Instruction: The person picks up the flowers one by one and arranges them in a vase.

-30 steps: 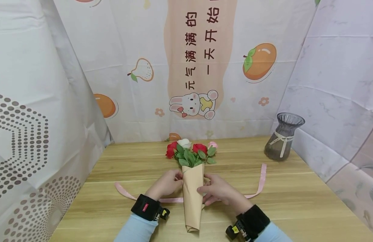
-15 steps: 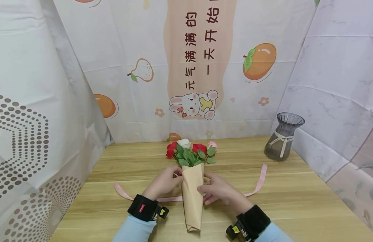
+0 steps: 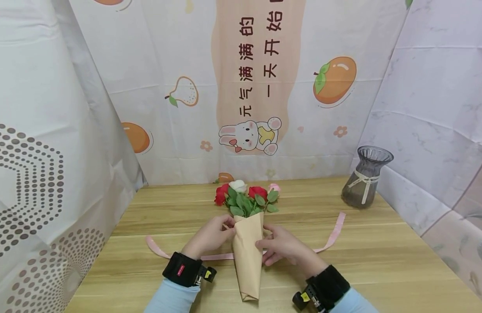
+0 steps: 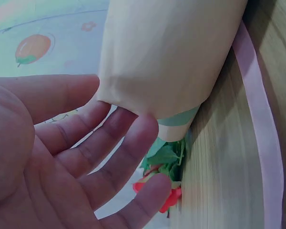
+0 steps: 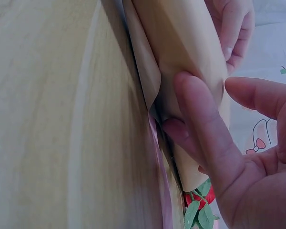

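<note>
A bouquet of artificial roses, wrapped in a tan kraft paper cone [image 3: 247,263], lies on the table with its blooms at the far end. Red roses [image 3: 258,192], a white rose [image 3: 238,186] and a pink one [image 3: 274,187] top green leaves. My left hand [image 3: 209,237] holds the paper's upper left edge; in the left wrist view thumb and fingers meet the paper rim [image 4: 148,112]. From the other side my right hand [image 3: 281,248] holds the wrapping, thumb on its front and fingers along its side. A pink ribbon [image 3: 217,257] passes beneath the bouquet.
A grey glass vase [image 3: 361,187] with a pale tied bow stands at the back right of the wooden table [image 3: 166,208]. A printed cloth backdrop [image 3: 178,143] rises behind the table, and more cloth hangs on both sides.
My left hand has shifted slightly left, and the paper's left edge has moved a little with it. The right hand stays nearly still; the ribbon's left end has slid slightly left.
</note>
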`<state>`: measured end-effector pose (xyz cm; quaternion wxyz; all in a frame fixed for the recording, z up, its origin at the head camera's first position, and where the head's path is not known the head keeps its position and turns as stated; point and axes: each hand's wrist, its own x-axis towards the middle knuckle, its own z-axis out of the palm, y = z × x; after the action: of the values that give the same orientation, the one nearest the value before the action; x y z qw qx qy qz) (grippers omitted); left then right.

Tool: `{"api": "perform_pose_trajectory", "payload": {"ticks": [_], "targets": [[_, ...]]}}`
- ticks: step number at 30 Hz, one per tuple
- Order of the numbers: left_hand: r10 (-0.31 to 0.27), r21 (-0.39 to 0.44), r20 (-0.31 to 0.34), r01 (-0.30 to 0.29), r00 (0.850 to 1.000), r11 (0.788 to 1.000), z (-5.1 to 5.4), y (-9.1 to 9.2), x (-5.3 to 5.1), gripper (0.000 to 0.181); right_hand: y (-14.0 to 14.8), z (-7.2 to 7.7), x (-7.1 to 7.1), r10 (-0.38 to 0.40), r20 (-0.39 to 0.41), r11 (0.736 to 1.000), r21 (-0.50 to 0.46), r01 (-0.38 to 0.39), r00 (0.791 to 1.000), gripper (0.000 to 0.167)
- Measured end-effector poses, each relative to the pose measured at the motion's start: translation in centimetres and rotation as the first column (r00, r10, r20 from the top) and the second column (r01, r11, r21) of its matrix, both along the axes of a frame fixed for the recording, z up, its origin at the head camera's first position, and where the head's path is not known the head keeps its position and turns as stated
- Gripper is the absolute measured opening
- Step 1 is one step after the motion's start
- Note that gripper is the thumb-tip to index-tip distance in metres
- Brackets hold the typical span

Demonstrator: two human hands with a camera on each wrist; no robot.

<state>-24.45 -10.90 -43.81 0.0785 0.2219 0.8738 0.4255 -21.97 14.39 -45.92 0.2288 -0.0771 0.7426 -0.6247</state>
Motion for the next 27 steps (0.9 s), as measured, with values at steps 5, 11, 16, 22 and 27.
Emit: {"api": "perform_pose_trajectory", "payload": {"ticks": [5, 11, 16, 22, 27], "targets": [[-0.028, -0.035, 0.004, 0.028, 1.000, 0.999, -0.3, -0.5, -0.1, 0.017, 0.1, 0.0, -0.1, 0.008, -0.002, 1.000, -0.008, -0.008, 1.000, 0.092], [-0.077, -0.107, -0.010, 0.076, 0.997, 0.991, -0.9, -1.1, -0.2, 0.022, 0.1, -0.2, -0.1, 0.026, 0.001, 1.000, -0.003, -0.026, 1.000, 0.097], [-0.102, -0.150, 0.029, 0.105, 0.994, 0.983, -1.4, -1.6, -0.4, 0.025, 0.2, -0.3, -0.1, 0.035, 0.006, 0.999, -0.006, -0.035, 0.999, 0.098], [-0.111, -0.171, 0.039, 0.116, 0.993, 0.978, -1.7, -1.8, -0.5, 0.018, 0.3, -0.5, 0.0, 0.046, 0.004, 0.999, -0.009, -0.046, 0.999, 0.100], [-0.093, -0.149, 0.029, 0.096, 0.995, 0.984, -1.6, -1.7, -0.4, 0.011, 0.3, -0.4, 0.1, 0.045, 0.007, 0.999, -0.007, -0.045, 0.999, 0.099]]}}
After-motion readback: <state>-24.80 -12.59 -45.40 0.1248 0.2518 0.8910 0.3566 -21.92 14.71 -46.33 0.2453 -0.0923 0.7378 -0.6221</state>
